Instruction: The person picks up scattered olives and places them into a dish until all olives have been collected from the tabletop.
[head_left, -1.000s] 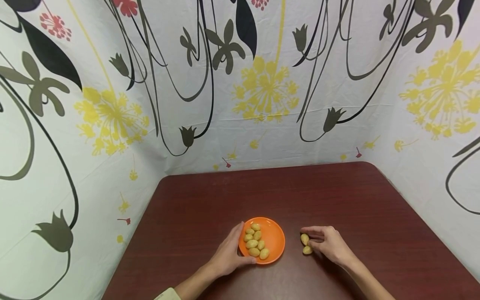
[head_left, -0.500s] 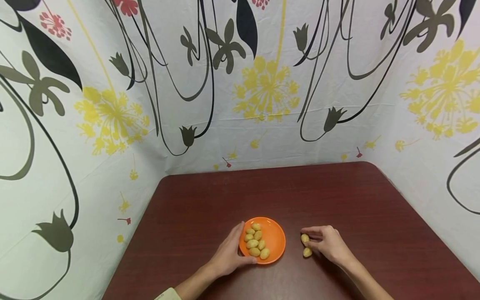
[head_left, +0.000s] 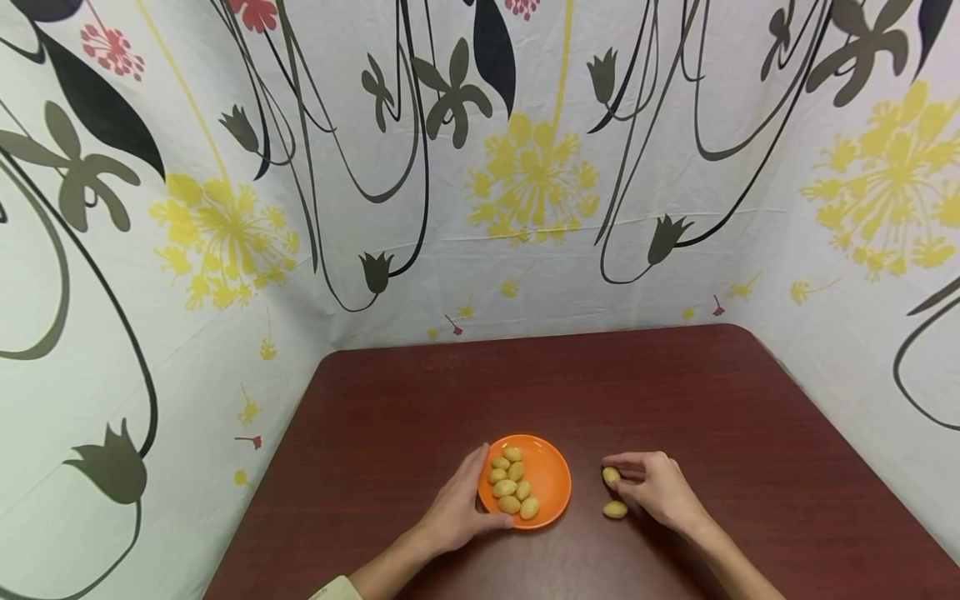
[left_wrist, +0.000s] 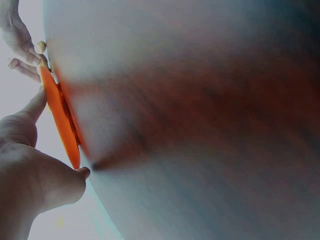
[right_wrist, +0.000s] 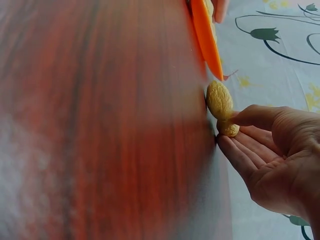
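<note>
A round orange plate on the table carries several small yellow oval fruits, grouped on its left half. My left hand holds the plate's left rim, thumb at the near edge and fingers toward the far edge. To the right of the plate, my right hand pinches one wrinkled yellow oval fruit between thumb and fingers, low over the table. Another such fruit lies loose on the table just nearer, by the right thumb. The fruits' exact kind is unclear.
The dark red-brown table has rounded far corners. A white cloth with printed flowers hangs behind it and along both sides.
The loose nearer fruit has turned sideways and shifted slightly toward me, apart from the fruit in my right fingers. My left hand and the plate have stayed put.
</note>
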